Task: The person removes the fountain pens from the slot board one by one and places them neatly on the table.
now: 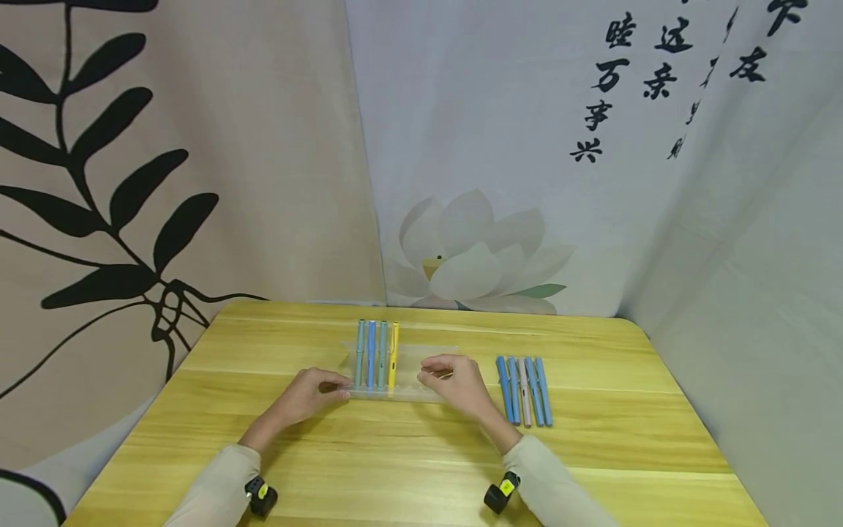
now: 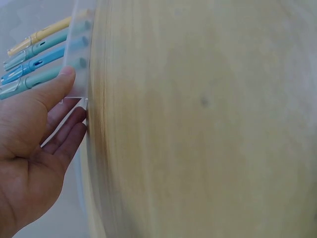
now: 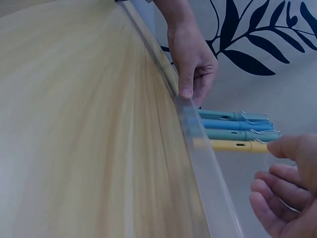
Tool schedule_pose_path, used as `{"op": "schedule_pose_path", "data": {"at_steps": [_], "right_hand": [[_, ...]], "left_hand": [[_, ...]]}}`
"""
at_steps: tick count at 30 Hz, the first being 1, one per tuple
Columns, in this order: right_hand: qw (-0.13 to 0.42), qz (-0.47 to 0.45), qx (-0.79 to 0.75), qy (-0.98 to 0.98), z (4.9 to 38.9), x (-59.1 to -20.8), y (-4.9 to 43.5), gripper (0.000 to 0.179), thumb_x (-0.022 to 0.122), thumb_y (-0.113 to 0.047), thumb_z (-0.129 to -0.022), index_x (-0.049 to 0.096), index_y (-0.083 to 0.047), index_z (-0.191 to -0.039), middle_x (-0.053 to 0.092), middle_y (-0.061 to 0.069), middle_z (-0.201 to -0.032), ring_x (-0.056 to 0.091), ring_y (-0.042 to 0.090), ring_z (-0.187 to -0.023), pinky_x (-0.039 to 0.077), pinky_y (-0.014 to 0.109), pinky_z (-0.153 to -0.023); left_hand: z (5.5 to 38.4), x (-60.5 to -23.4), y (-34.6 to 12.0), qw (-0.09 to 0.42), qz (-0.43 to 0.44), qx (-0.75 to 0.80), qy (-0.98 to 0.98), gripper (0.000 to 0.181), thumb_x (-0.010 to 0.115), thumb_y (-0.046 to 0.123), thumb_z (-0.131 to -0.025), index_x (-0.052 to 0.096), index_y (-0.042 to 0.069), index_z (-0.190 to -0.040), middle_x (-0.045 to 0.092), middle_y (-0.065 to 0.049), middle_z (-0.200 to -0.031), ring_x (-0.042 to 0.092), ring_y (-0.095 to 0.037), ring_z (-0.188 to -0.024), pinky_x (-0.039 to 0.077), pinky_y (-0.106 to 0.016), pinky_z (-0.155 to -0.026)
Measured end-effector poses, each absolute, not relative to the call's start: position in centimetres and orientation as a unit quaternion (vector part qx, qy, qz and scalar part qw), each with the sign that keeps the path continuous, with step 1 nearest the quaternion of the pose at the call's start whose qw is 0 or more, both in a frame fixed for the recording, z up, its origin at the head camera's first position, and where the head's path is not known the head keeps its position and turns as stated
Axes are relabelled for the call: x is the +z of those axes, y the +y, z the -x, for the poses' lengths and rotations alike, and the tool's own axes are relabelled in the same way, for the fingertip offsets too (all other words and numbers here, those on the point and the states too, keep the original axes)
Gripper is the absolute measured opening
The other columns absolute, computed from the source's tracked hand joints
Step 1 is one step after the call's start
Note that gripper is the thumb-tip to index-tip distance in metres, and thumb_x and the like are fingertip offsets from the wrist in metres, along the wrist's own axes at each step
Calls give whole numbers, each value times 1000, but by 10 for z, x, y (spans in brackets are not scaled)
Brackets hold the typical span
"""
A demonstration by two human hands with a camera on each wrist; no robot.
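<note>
A clear plastic pen stand (image 1: 424, 395) rests on the table with a yellow pen (image 1: 394, 356), a blue pen (image 1: 372, 356) and two teal pens (image 1: 359, 356) side by side in its left half. My left hand (image 1: 306, 399) pinches the stand's left front corner, the thumb against the front lip in the left wrist view. Over the right half of the stand hovers my right hand (image 1: 457, 382), fingers loosely bent with nothing between them. In the right wrist view its thumb overlaps the clip end of the yellow pen (image 3: 237, 145).
To the right of the stand, a row of pens (image 1: 532, 391) lies on the wooden table (image 1: 395, 468), several blue and one greyish pink. Behind the table hangs a printed cloth backdrop (image 1: 283, 146). Both wrists carry small black cameras (image 1: 262, 498).
</note>
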State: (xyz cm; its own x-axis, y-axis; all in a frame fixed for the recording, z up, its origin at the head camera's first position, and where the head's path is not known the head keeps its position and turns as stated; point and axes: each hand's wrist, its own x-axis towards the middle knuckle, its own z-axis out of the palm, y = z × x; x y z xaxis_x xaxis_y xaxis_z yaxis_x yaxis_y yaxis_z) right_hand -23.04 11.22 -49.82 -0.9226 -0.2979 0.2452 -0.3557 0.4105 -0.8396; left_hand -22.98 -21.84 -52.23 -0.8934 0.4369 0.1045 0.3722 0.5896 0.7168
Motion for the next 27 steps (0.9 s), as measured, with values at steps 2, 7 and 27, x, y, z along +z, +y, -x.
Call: {"op": "schedule_pose_path", "data": {"at_steps": [2,7,27], "right_hand": [[26,-190,504,-842,232,-499,106,27,75,-21,-95,76,-3,-115,78,2,-103,72,14,-88,60,28,-78],[26,-183,511,-839,237,-504,92,26,76,-19,-94,77,-2,-113,78,4,-100,72,15,-86,60,28,-76],[3,-125,531,-838,246,-519,55,23,82,-25,-89,78,-7,-102,78,3,-93,73,14,-83,60,27,-69]], "left_hand": [[230,-522,-218,41,-228,392,890,25,72,19,-97,76,6,-118,75,-8,-118,69,-29,-111,57,-47,-94],[231,-523,-219,40,-230,391,890,25,72,19,-97,76,6,-118,75,-9,-118,69,-29,-111,57,-48,-94],[231,-525,-221,43,-233,396,887,28,71,23,-98,75,6,-120,74,-9,-119,69,-28,-110,57,-47,-93]]}}
